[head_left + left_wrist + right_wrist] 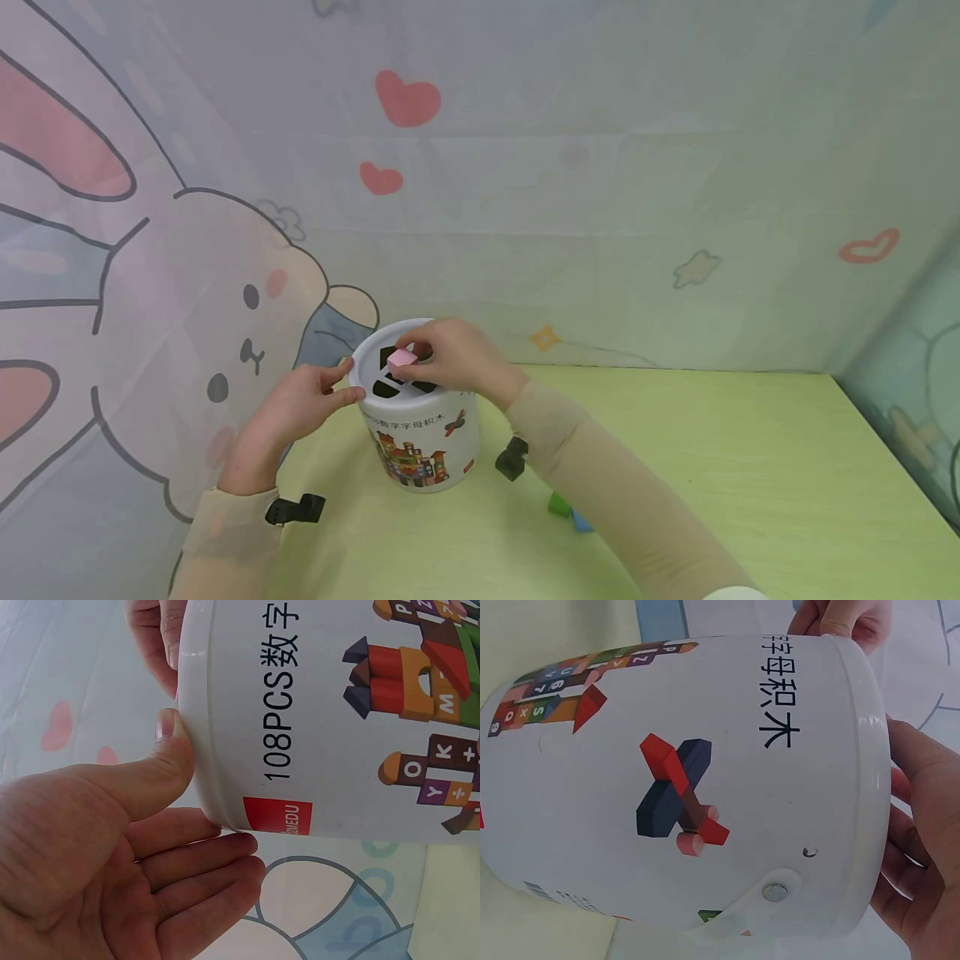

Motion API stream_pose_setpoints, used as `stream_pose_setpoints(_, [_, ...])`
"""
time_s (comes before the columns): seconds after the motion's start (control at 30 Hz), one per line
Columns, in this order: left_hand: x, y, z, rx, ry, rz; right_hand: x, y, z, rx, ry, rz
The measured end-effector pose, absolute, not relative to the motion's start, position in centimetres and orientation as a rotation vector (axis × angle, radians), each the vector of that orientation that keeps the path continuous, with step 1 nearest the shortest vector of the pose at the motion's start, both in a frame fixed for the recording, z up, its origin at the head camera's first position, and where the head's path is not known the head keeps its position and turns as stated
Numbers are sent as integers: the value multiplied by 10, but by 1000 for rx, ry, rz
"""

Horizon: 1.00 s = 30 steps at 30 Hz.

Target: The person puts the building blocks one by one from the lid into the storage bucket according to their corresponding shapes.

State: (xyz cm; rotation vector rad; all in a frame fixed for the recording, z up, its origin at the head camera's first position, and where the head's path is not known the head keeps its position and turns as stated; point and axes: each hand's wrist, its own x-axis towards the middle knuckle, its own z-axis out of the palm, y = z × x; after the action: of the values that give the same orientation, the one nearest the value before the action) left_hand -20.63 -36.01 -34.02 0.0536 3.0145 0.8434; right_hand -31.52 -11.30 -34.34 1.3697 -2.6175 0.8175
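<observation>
A white bucket (423,442) with printed toy-block pictures stands upright on the table; its white lid (367,367) has several dark cut-out holes. Over these holes my right hand (457,354) pinches a small pink block (402,358) between thumb and fingers. Whether the block has entered a hole I cannot tell. On the lid's left side my left hand (300,400) touches the rim with its thumb and fingertips. The left wrist view shows that hand's fingers (202,877) fairly straight against the bucket's edge. The bucket hides the pink block in the right wrist view.
Beside the right forearm, a green block (558,504) and a blue block (581,522) lie on the light green table (712,450); the sleeve partly covers the blue one. Behind the table hangs a cloth backdrop (525,183) printed with a rabbit and hearts.
</observation>
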Motion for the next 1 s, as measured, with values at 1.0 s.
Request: stream_pose_setpoints(1.0, [-207, -360, -339, 82, 3017, 820, -320, -106, -358, 1380, -2556, 793])
